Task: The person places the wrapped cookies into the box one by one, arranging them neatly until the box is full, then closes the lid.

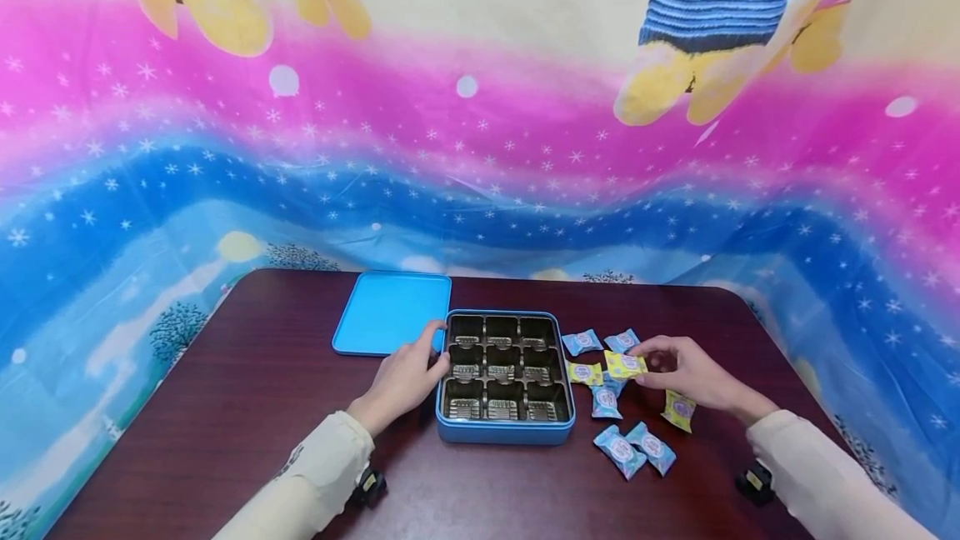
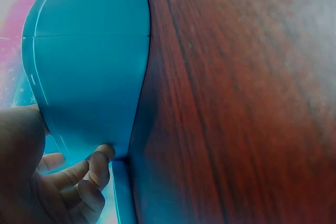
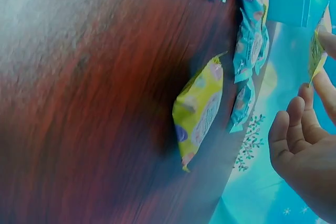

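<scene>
A blue tin (image 1: pixel 506 433) with a dark insert of square compartments stands mid-table. My left hand (image 1: pixel 401 375) holds its left side, thumb at the rim, and in the left wrist view bent fingers (image 2: pixel 100 166) touch the outer wall. To the right of the tin, my right hand (image 1: pixel 686 372) pinches a yellow wrapped candy (image 1: pixel 624 364) between thumb and fingertips. In the right wrist view this candy (image 3: pixel 317 51) is raised above the table, its other fingers loosely bent. Under the right hand lies another yellow wrapped candy (image 1: pixel 678 411).
Several blue wrapped candies (image 1: pixel 606 401) and one yellow candy (image 1: pixel 585 372) lie along the tin's right side. Two blue candies (image 1: pixel 619 450) lie nearer the front. A blue lid (image 1: pixel 393 311) rests behind left of the tin. A printed cloth (image 1: pixel 480 148) hangs behind the table.
</scene>
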A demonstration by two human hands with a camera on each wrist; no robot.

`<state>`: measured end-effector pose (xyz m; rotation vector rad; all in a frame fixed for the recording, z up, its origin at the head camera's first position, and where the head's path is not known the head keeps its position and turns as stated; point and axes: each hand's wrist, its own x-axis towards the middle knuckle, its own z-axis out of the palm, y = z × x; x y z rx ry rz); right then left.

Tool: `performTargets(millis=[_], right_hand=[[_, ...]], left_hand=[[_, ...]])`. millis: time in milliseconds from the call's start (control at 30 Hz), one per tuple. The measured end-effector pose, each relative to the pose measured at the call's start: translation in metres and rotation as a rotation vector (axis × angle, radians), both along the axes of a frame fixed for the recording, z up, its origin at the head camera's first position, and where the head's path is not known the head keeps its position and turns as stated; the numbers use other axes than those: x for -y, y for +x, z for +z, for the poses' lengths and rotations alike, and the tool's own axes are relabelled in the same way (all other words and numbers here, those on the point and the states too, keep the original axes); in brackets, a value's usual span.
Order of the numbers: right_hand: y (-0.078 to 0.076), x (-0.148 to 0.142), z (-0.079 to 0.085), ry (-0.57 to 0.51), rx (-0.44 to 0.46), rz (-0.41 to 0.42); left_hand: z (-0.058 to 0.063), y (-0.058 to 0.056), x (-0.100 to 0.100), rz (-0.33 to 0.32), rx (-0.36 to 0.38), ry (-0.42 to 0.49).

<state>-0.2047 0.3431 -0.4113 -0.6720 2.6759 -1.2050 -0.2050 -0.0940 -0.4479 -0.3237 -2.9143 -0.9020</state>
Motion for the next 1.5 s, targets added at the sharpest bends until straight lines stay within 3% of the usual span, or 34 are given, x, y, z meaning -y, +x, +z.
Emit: performTargets(millis=[1500], right_hand=[[0.019,0.061,-0.002,0.007,0.004,0.027]], left_hand=[[0.002,0.001,0.000,-0.001,-0.003,-0.017]])
